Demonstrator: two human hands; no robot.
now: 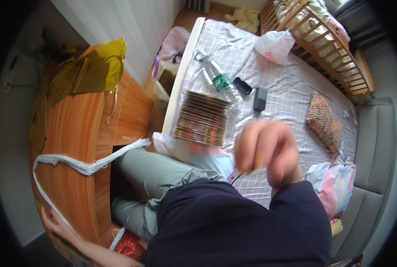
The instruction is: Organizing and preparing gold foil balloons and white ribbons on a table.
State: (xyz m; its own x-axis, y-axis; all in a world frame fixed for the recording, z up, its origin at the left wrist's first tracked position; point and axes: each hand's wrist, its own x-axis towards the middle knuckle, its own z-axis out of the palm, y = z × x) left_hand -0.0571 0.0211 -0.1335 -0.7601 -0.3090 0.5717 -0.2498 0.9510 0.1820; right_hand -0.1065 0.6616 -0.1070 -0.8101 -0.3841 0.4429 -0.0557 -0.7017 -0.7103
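Observation:
My left hand (57,224) lies at the lower left on the wood-grain tabletop (74,133), its fingers stretched out. Beside it runs a white cloth strip (83,165) with frayed edges. The strip bends across the tabletop and reaches toward my knee. Raised in front of my body is my right hand (267,151), slightly blurred, with its fingers curled in. Whatever may be between those fingers is hidden. Beyond it on the bed, a dark box-shaped object (260,99) lies near a black object (242,86).
A stack of brownish sheets (201,119) and a clear bottle (220,79) with a green label lie on the checked bed (287,98). A white plastic bag (275,46), a patterned pillow (324,121) and a wooden crib (327,42) are farther off. Gold foil (98,66) drapes the table's far end.

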